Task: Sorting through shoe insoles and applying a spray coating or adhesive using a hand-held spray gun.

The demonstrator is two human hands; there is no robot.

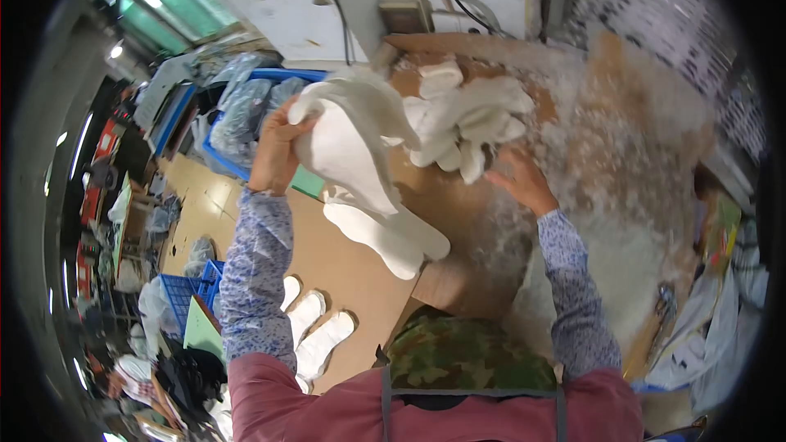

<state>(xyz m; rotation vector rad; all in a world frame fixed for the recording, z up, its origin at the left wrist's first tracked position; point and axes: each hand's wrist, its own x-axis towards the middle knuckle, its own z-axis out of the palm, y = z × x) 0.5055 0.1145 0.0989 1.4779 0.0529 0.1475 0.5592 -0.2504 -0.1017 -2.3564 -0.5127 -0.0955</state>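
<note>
My left hand (pixel 280 146) is closed on the edge of a bent white insole-shaped pad (pixel 337 145), held up over the table; I cannot tell whether it is one layer or several. Beneath it, more white insole-shaped pads (pixel 389 237) lie overlapped on the tabletop. To the right, a loose heap of similar white pads (pixel 471 119) rests on the brown board. Beside the heap's lower right edge is my right hand (pixel 524 180), its fingers apart and nothing visible in them.
White fluff (pixel 610 266) covers the right part of the work surface. A blue crate (pixel 286 74) with plastic-wrapped things stands at the far left. Several white pads (pixel 323 340) lie near my left forearm. A wall box (pixel 405 15) with cables is at the back.
</note>
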